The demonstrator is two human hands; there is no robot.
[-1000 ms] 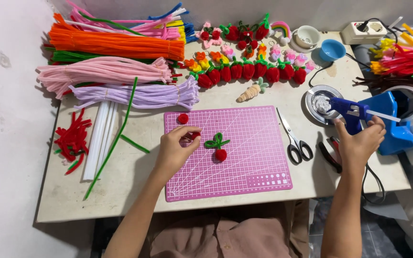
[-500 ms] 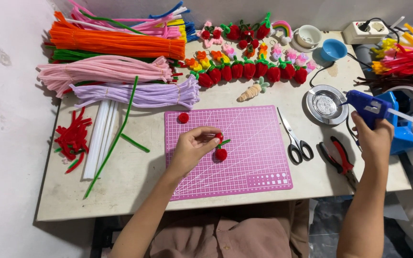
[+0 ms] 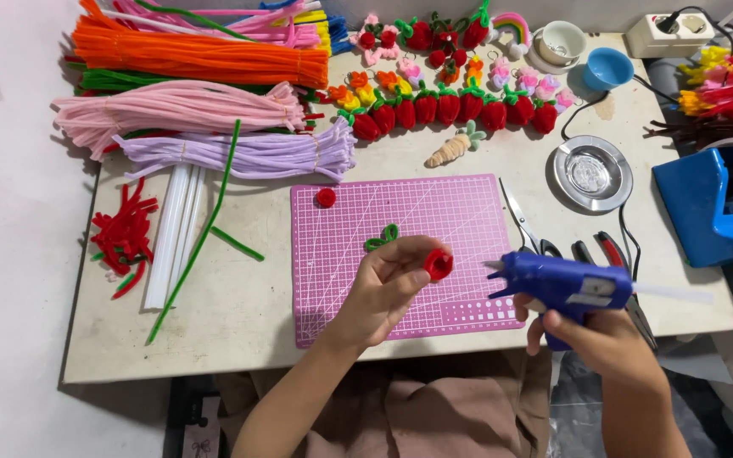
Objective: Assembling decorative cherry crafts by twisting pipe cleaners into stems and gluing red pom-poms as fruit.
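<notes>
Head camera, looking down on a craft worktop (image 3: 239, 322): the left hand (image 3: 388, 284) pinches a small red coiled pipe-cleaner piece (image 3: 438, 265) between thumb and fingertips, lifted above the pink cutting mat (image 3: 358, 254) and turned towards the nozzle of a blue glue gun (image 3: 562, 284). The right hand (image 3: 600, 339) has its grip wrapped round the gun's handle, the tip pointing left and standing just beside the red piece without touching it. A green leaf loop (image 3: 381, 238) lies on the mat just behind the left hand, and a second red coil (image 3: 326, 198) sits near the mat's far corner. Scissors (image 3: 519, 220) and red-handled pliers (image 3: 617, 254) rest to the mat's right, partly under the gun. Bundles of orange, pink and lilac pipe cleaners (image 3: 214, 106) fill the far left; a row of finished red strawberries (image 3: 451, 108) lines the back.

The risks, as judged from here: the fingertips sit very close to the nozzle, so hot glue could reach skin, and a drip could land on the mat. A loose pinch could let the small coil slip.
</notes>
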